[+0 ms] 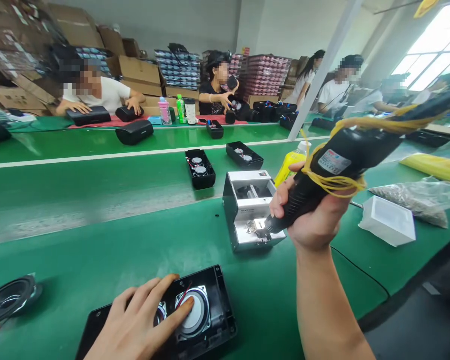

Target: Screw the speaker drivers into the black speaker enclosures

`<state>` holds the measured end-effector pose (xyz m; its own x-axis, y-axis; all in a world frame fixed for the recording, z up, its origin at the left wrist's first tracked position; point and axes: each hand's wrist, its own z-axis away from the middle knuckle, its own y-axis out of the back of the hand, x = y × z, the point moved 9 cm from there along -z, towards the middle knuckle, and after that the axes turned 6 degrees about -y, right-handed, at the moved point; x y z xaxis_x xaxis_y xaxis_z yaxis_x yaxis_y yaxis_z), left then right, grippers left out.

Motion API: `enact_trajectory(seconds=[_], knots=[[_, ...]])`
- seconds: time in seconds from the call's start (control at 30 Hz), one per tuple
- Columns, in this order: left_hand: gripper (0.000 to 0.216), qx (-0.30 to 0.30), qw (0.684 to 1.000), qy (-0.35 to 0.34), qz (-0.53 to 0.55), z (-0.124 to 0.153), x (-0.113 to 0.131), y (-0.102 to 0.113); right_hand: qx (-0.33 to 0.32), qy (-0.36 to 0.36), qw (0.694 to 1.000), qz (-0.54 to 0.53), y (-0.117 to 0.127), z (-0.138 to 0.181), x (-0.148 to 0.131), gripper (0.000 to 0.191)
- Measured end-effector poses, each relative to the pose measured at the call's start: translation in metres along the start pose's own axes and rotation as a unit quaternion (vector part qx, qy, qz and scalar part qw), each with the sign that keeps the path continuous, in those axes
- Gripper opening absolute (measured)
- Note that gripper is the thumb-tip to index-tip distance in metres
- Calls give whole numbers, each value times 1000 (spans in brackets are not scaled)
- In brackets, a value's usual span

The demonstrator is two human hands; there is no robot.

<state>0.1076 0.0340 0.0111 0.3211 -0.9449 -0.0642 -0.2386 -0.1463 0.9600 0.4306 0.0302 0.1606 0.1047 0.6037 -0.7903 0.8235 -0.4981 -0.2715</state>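
Observation:
My left hand (142, 320) lies flat with fingers spread on an open black speaker housing (219, 305) at the near edge of the green bench; its index fingertip touches the silver speaker cone (197, 310) inside. My right hand (315, 215) is wrapped around a black electric screwdriver (345, 160) bound with yellow cord. The screwdriver's tip points down into the front of a silver screw feeder box (247, 207).
A loose black speaker driver (9, 300) lies at the near left. Two open speaker housings (200, 168) ride the green conveyor belt (78, 185). A white box (388, 220), a bag of screws (412, 197) and a yellow bottle (290, 162) sit to the right. Several people work across the belt.

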Motion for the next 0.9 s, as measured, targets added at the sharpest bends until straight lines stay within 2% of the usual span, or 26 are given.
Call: enact_trajectory(seconds=[0.17,0.3,0.43,0.53,0.6,0.77,0.9], knots=[[64,-10,1000,-4,2,-14,9,3,-30,5,1000,0,0,-1,2,65],[82,-25,1000,7,-7,-15,8,4,-45,-1,999,-22,-1,4,2,59],[90,-8,1000,-26,5,-15,13,10,-26,-25,999,-41,1,12,1,62],[98,-15,999,11,29,-14,11,13,-48,-38,996,-57,-5,17,-7,67],[97,-2,998,30,49,-14,11,17,-68,-53,992,-91,-12,20,-16,64],[83,1,998,7,67,-15,16,20,-114,-116,972,-169,-47,34,-28,42],[81,-19,997,21,72,-15,14,16,-131,-176,951,-219,-83,51,-6,45]])
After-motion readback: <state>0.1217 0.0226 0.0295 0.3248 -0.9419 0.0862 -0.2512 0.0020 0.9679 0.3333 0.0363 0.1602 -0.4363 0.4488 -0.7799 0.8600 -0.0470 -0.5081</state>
